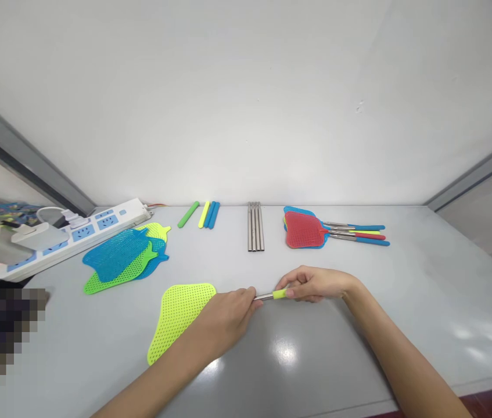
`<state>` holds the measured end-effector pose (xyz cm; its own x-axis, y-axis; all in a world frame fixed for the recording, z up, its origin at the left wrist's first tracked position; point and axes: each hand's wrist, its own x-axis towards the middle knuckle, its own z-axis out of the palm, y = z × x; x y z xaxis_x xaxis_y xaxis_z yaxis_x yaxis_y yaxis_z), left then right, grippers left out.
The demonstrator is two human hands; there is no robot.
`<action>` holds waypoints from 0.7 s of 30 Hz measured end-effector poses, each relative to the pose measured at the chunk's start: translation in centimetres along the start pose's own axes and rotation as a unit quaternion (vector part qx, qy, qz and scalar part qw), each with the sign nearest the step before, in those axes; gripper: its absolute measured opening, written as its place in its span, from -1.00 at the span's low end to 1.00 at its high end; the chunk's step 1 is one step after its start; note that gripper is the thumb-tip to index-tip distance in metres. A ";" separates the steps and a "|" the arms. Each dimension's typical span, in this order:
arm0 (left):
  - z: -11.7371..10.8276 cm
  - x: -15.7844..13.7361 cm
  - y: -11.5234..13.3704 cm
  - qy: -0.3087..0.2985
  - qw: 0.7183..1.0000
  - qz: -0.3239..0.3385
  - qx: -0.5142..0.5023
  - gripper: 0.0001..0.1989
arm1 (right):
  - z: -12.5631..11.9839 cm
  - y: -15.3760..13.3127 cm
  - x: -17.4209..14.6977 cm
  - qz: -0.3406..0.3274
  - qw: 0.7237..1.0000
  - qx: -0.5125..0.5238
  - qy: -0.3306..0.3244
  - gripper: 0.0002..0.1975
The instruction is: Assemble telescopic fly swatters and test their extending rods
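Near the front of the table, my left hand [230, 316] is closed around the metal rod [265, 297] of a fly swatter. Its yellow-green perforated head [180, 310] sticks out to the left, partly covered by that hand and forearm. My right hand [309, 284] is closed on a yellow-green handle sleeve [279, 294], which sits on the right end of the rod. My fingers hide most of the sleeve, so I cannot tell how much of the rod is inside it.
Several loose swatter heads [119, 252] overlap at the left, beside a white power strip [82, 232] with plugs. Along the back lie coloured handle sleeves [212, 215], several metal rods [255, 227] and a stack of assembled fly swatters [305, 229]. A wall [250, 104] rises behind.
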<state>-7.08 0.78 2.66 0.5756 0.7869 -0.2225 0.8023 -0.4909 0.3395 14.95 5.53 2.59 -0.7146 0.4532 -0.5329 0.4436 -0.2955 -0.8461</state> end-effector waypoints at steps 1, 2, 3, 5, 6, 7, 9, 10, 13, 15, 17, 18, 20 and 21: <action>0.2 0.0 -0.1 0.005 1.000 0.007 0.006 -0.68 | 0.1 0.0 0.0 0.002 1.000 -0.006 -0.004 -0.63; 0.4 0.0 -0.1 0.010 1.000 0.012 0.013 -0.67 | 0.1 0.0 0.1 0.004 1.000 -0.011 -0.007 -0.63; 0.5 0.0 -0.2 0.014 1.000 0.015 0.019 -0.67 | 0.2 0.0 0.1 0.004 1.000 -0.013 -0.008 -0.64; 0.7 0.0 -0.2 0.013 0.999 0.018 0.029 -0.66 | 0.2 0.0 0.1 -0.001 1.000 -0.009 -0.009 -0.63; 0.7 0.1 -0.2 0.012 0.999 0.018 0.034 -0.66 | 0.2 0.0 0.2 -0.004 1.000 -0.004 -0.010 -0.63; 0.7 0.1 -0.1 0.009 0.999 0.017 0.039 -0.66 | 0.3 0.1 0.2 -0.007 1.000 0.001 -0.012 -0.63; 0.7 0.1 0.1 -0.005 0.999 0.014 0.049 -0.67 | 0.3 0.2 0.2 -0.013 1.000 0.012 -0.013 -0.63; 0.6 0.2 0.3 -0.013 0.998 0.011 0.054 -0.68 | 0.3 0.2 0.2 -0.015 1.000 0.018 -0.014 -0.63; 0.4 0.2 0.8 -0.031 0.997 -0.001 0.073 -0.70 | 0.3 0.4 0.4 -0.026 0.999 0.028 -0.020 -0.64; 0.3 0.2 1.1 -0.038 0.996 -0.007 0.081 -0.71 | 0.4 0.5 0.5 -0.032 0.999 0.030 -0.024 -0.64; 0.4 0.2 1.2 -0.045 0.996 -0.011 0.081 -0.71 | 0.4 0.5 0.6 -0.032 0.999 0.031 -0.024 -0.64; 0.4 0.2 1.2 -0.047 0.996 -0.013 0.080 -0.71 | 0.4 0.5 0.6 -0.030 0.999 0.031 -0.023 -0.64; 0.7 0.2 1.2 -0.043 0.996 -0.017 0.079 -0.72 | 0.4 0.5 0.7 -0.025 0.999 0.032 -0.020 -0.64; 0.8 0.2 1.1 -0.037 0.996 -0.016 0.079 -0.71 | 0.5 0.5 0.7 -0.023 0.999 0.031 -0.020 -0.64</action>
<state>-5.93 0.10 2.22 0.5544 0.7764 -0.2998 0.8321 -0.5233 0.1837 14.43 5.28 1.83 -0.7556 0.4335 -0.4911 0.3755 -0.3277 -0.8670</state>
